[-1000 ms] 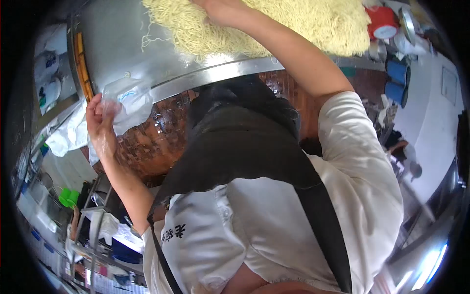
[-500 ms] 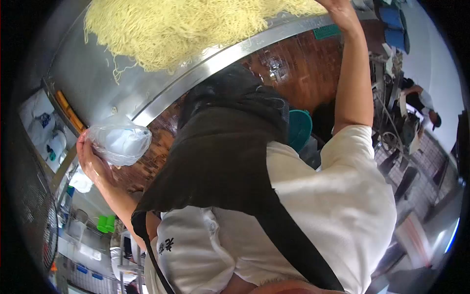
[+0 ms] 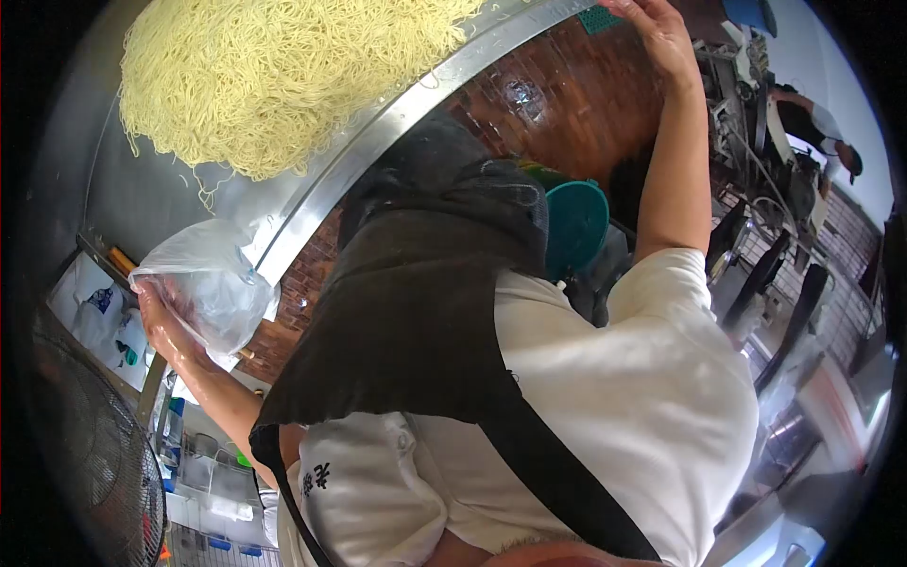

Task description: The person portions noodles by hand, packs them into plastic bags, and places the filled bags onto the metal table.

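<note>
A clear plastic bag (image 3: 222, 283) hangs from my left hand (image 3: 170, 317), whose fingers grip it near its upper left side. The bag is spread wide and sits by the end of the metal table's rim. My right hand (image 3: 661, 42) is at the top of the view, close to the table's outer edge, with its fingers stretched out and partly cut off by the frame. Nothing shows in it. A large heap of pale yellow noodles (image 3: 283, 85) lies on the metal table (image 3: 170, 198), with a few strands trailing off its lower side.
A raised metal rim (image 3: 378, 123) borders the table. Beside my apron stands a green bucket (image 3: 576, 227) on the wet reddish-brown floor (image 3: 529, 104). A large mesh fan guard (image 3: 94, 444) is at the lower left. Another person (image 3: 812, 123) is near machinery at the far right.
The bag in my left hand has gone from bunched to spread wide. My right hand has drawn back from the noodles to beside the table's edge. The whole view has shifted.
</note>
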